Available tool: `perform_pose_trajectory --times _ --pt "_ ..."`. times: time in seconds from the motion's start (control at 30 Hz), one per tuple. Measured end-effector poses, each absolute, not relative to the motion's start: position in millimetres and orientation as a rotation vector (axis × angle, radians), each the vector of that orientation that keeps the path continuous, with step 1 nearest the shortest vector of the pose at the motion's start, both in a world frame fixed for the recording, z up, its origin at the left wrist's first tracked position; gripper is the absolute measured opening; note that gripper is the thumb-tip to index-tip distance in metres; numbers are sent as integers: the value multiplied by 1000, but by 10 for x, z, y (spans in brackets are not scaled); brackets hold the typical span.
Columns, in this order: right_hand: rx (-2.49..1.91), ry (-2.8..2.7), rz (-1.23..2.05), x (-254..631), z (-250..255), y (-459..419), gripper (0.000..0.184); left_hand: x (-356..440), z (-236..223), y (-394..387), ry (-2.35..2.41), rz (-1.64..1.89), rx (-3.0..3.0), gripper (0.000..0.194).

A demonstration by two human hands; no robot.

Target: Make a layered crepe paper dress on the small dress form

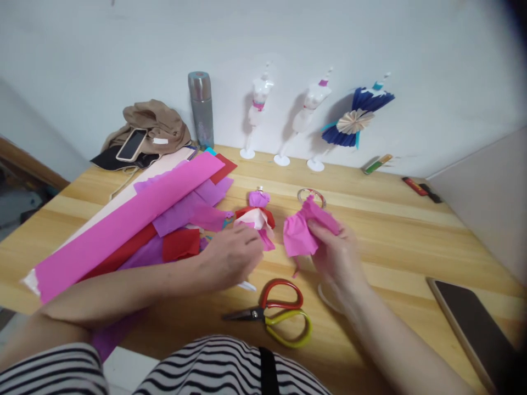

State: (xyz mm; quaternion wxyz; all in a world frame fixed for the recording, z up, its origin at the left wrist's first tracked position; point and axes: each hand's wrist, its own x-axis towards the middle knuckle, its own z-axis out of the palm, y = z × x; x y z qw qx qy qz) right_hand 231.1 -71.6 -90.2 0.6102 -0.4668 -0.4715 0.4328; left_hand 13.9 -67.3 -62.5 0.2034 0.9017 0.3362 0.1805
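My right hand (335, 247) is closed on a crumpled piece of pink crepe paper (300, 230), held just above the wooden table (395, 230). My left hand (233, 255) lies beside it with fingers curled, touching a small doll figure dressed in pink, red and pale paper (259, 216) that lies on the table. What the left fingers hold, if anything, is hidden. A roll of clear tape (312, 194) lies just behind the pink paper.
Long sheets of pink, purple and red crepe paper (135, 219) cover the table's left. Red and yellow scissors (280, 312) lie near me. At the back stand white mannequins (257, 109), one in a blue paper dress (358, 118), a steel flask (201, 107) and a bag with a phone (144, 134). A tablet (473, 323) lies right.
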Motion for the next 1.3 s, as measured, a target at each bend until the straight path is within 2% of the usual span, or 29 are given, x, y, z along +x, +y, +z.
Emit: perform_pose_trajectory --times 0.17,0.3,0.4,0.53,0.7,0.83,1.1,1.3 --pt "-1121 -1251 681 2258 -869 -833 19 140 -526 -902 901 544 1657 24" --pt "-1046 -1579 455 2146 -927 -918 16 123 -500 -968 747 536 1214 38" --pt "-1014 -1668 430 2075 -967 -953 16 161 -497 -1011 665 590 923 42" --pt "-1066 -1608 531 2033 -950 -965 15 179 -500 -1007 706 655 605 35" --pt "-1147 -1443 716 2057 -1006 -900 21 70 -510 -894 763 629 717 33" --pt "-1129 -1491 714 2048 -1062 -889 22 22 -516 -841 821 505 951 28" --pt "-973 -1809 509 2025 -1098 -984 20 121 -520 -912 761 518 608 48" --pt "-860 -2056 603 2125 -1071 -1113 24 120 -527 -813 934 438 753 33"
